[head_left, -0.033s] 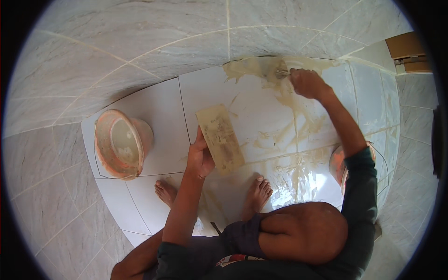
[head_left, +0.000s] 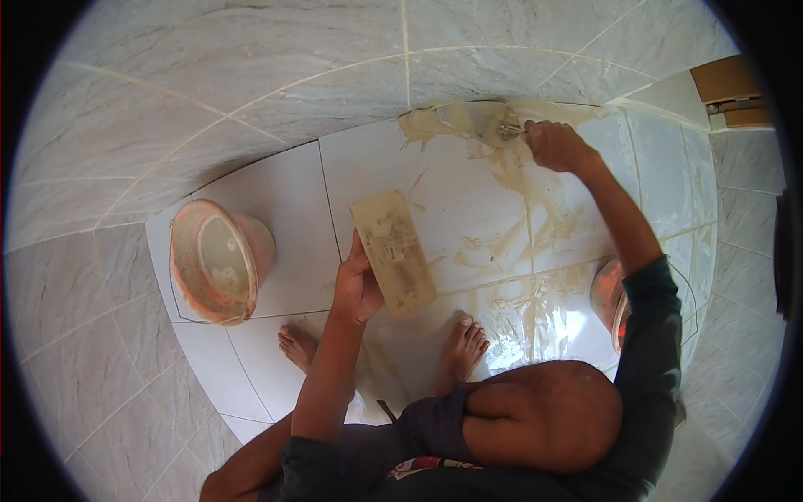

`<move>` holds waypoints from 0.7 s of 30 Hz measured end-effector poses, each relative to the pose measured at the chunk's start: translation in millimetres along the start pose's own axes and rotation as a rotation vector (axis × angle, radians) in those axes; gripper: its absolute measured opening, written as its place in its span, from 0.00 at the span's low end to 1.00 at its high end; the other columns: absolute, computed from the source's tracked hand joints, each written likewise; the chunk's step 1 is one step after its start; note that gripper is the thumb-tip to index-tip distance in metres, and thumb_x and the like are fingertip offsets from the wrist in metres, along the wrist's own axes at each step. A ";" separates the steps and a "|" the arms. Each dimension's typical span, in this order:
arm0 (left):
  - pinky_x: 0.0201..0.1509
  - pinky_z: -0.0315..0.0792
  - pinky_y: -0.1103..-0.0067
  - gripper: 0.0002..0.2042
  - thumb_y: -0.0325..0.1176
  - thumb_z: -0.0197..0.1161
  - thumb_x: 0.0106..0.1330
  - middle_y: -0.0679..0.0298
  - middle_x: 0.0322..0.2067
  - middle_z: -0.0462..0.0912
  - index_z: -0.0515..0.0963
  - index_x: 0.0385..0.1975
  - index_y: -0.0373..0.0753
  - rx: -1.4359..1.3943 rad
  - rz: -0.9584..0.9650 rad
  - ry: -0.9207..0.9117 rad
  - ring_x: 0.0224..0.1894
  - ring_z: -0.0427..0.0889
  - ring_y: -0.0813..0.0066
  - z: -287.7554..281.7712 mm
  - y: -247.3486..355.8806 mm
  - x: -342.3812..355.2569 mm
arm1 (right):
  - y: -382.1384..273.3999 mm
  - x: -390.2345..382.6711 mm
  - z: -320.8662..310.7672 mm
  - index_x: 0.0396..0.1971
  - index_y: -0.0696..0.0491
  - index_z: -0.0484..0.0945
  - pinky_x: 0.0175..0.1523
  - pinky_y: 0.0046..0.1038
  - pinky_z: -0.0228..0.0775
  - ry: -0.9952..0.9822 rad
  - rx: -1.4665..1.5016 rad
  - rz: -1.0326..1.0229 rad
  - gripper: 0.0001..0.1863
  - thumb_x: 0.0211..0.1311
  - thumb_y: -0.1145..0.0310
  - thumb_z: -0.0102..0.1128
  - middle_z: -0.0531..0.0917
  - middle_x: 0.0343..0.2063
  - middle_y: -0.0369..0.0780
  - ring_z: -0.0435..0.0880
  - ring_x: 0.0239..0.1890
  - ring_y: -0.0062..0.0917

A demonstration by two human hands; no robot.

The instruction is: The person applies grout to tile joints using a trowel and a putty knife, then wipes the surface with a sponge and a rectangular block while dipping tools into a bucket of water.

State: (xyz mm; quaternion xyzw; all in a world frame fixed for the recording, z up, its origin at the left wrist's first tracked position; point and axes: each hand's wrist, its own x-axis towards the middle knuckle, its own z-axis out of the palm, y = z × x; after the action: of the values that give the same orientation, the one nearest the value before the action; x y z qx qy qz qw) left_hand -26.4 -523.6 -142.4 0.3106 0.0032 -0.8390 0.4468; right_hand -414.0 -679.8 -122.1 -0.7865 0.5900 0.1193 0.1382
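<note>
The small metal tool [head_left: 508, 130] is at the far edge of the floor [head_left: 368, 159], in a smear of tan paste [head_left: 435, 125] along the foot of the wall [head_left: 318, 50]; its blade is hard to make out against the smear. The right hand's grip [head_left: 559, 147] is clenched around its handle, knuckles up and fingers curled under. The right arm reaches well forward, its forearm slanting up and leftward from a dark sleeve [head_left: 652, 293] to a slightly bent wrist.

Nearer the body, the left hand's grip [head_left: 361, 289] grasps the rectangular tan board [head_left: 395, 251] by its left long edge. One digit points forward along that edge, the palm is partly turned up, and the other fingers are hidden beneath. The left forearm rises almost straight from the lower edge. The board's upper face is stained, and its far end leans left.

Streaks of paste cross the white tiles between the board and the tool. Two bare feet, the left foot [head_left: 297, 345] and the right foot [head_left: 462, 347], stand behind the board, below a bent knee [head_left: 577, 410]. To the left is an orange bucket [head_left: 261, 238] with pale residue inside; a second bucket [head_left: 604, 289] is partly hidden by the right sleeve.
</note>
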 end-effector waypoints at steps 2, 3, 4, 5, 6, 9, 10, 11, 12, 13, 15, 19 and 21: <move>0.64 0.70 0.62 0.31 0.23 0.49 0.65 0.60 0.62 0.69 0.55 0.70 0.50 0.009 -0.017 0.023 0.61 0.72 0.60 2.5 2.6 -6.8 | 22.9 4.7 0.6 0.33 0.62 0.75 0.43 0.49 0.73 -0.008 0.039 0.017 0.12 0.65 0.67 0.48 0.82 0.32 0.56 0.83 0.38 0.51; 0.64 0.71 0.62 0.31 0.23 0.49 0.65 0.60 0.61 0.70 0.56 0.70 0.49 0.012 -0.031 0.044 0.60 0.73 0.60 1.7 4.6 -9.7 | 32.3 7.6 2.3 0.34 0.62 0.75 0.42 0.49 0.73 -0.065 0.056 -0.001 0.12 0.66 0.67 0.47 0.82 0.32 0.56 0.83 0.37 0.51; 0.64 0.71 0.62 0.31 0.23 0.49 0.65 0.60 0.61 0.70 0.56 0.70 0.49 0.014 -0.037 0.047 0.60 0.73 0.60 -2.3 7.2 -13.4 | 37.9 7.9 5.1 0.35 0.63 0.74 0.41 0.49 0.73 -0.126 0.076 -0.021 0.13 0.66 0.67 0.46 0.81 0.31 0.57 0.83 0.36 0.51; 0.63 0.71 0.61 0.31 0.23 0.49 0.65 0.59 0.61 0.70 0.56 0.70 0.49 0.002 -0.052 0.052 0.60 0.73 0.59 -7.2 8.9 -12.9 | 50.6 2.8 16.3 0.35 0.63 0.74 0.41 0.49 0.73 -0.126 0.075 -0.006 0.13 0.66 0.67 0.46 0.81 0.31 0.57 0.83 0.36 0.51; 0.63 0.72 0.60 0.31 0.24 0.50 0.65 0.59 0.61 0.70 0.56 0.70 0.49 -0.011 -0.067 0.056 0.60 0.74 0.59 -10.3 8.0 -12.4 | 63.5 -3.6 33.6 0.35 0.63 0.74 0.40 0.48 0.74 -0.095 0.116 -0.081 0.14 0.67 0.67 0.45 0.81 0.30 0.56 0.83 0.34 0.51; 0.62 0.72 0.60 0.30 0.24 0.50 0.65 0.58 0.60 0.71 0.57 0.69 0.47 -0.024 -0.065 0.110 0.60 0.74 0.58 -20.1 17.2 -27.0 | 3.0 -33.2 -27.5 0.34 0.63 0.75 0.37 0.42 0.76 -0.431 0.334 0.210 0.13 0.66 0.69 0.43 0.81 0.29 0.53 0.84 0.32 0.45; 0.62 0.72 0.60 0.30 0.24 0.50 0.65 0.58 0.60 0.71 0.57 0.69 0.47 -0.012 -0.066 0.101 0.60 0.74 0.58 -20.2 19.1 -31.8 | -0.2 -40.6 -35.3 0.34 0.62 0.75 0.37 0.41 0.76 -0.483 0.378 0.310 0.12 0.64 0.70 0.44 0.81 0.29 0.52 0.84 0.32 0.44; 0.61 0.73 0.60 0.29 0.25 0.50 0.66 0.57 0.60 0.71 0.57 0.69 0.46 -0.005 -0.056 0.112 0.59 0.74 0.58 -19.9 19.0 -35.7 | 1.6 -44.9 -37.5 0.34 0.62 0.75 0.37 0.41 0.76 -0.469 0.382 0.314 0.12 0.64 0.70 0.44 0.81 0.29 0.52 0.84 0.32 0.44; 0.61 0.73 0.60 0.28 0.25 0.50 0.66 0.56 0.59 0.72 0.58 0.68 0.45 0.002 -0.047 0.124 0.59 0.75 0.57 -19.1 20.3 -36.8 | 5.2 -48.5 -38.6 0.34 0.62 0.75 0.38 0.41 0.76 -0.346 0.222 0.125 0.12 0.64 0.70 0.45 0.81 0.29 0.52 0.84 0.34 0.43; 0.61 0.73 0.60 0.28 0.25 0.50 0.66 0.56 0.59 0.72 0.58 0.68 0.45 0.008 -0.051 0.122 0.59 0.75 0.57 -19.0 20.0 -37.0 | 9.2 -52.7 -37.1 0.34 0.62 0.76 0.39 0.41 0.76 -0.230 0.060 -0.060 0.11 0.63 0.70 0.47 0.81 0.29 0.51 0.84 0.35 0.43; 0.60 0.74 0.61 0.26 0.28 0.52 0.68 0.56 0.58 0.73 0.60 0.67 0.43 -0.031 -0.076 0.103 0.57 0.76 0.57 -21.7 16.4 -35.8 | -9.9 -42.3 -34.4 0.34 0.61 0.76 0.40 0.41 0.76 -0.158 0.010 -0.068 0.11 0.61 0.70 0.48 0.82 0.31 0.51 0.84 0.36 0.44; 0.60 0.74 0.60 0.25 0.32 0.53 0.70 0.55 0.58 0.73 0.61 0.66 0.41 -0.028 -0.118 0.172 0.56 0.76 0.57 -23.7 7.0 -31.0 | 13.6 -7.0 -27.4 0.37 0.57 0.79 0.45 0.45 0.74 -0.086 -0.041 0.038 0.12 0.57 0.67 0.54 0.83 0.36 0.51 0.83 0.41 0.46; 0.59 0.74 0.61 0.24 0.36 0.53 0.71 0.55 0.57 0.73 0.63 0.65 0.39 0.012 -0.069 0.116 0.56 0.77 0.56 -9.2 6.6 -38.4 | 64.2 -3.7 -17.8 0.40 0.55 0.79 0.47 0.45 0.74 -0.134 -0.090 0.100 0.14 0.58 0.63 0.55 0.83 0.36 0.51 0.83 0.42 0.47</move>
State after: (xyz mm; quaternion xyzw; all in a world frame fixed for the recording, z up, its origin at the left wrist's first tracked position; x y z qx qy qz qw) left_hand -1.0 -496.3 -127.8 0.3611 0.0346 -0.8344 0.4149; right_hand -476.3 -699.9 -109.1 -0.7516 0.6122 0.2047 0.1355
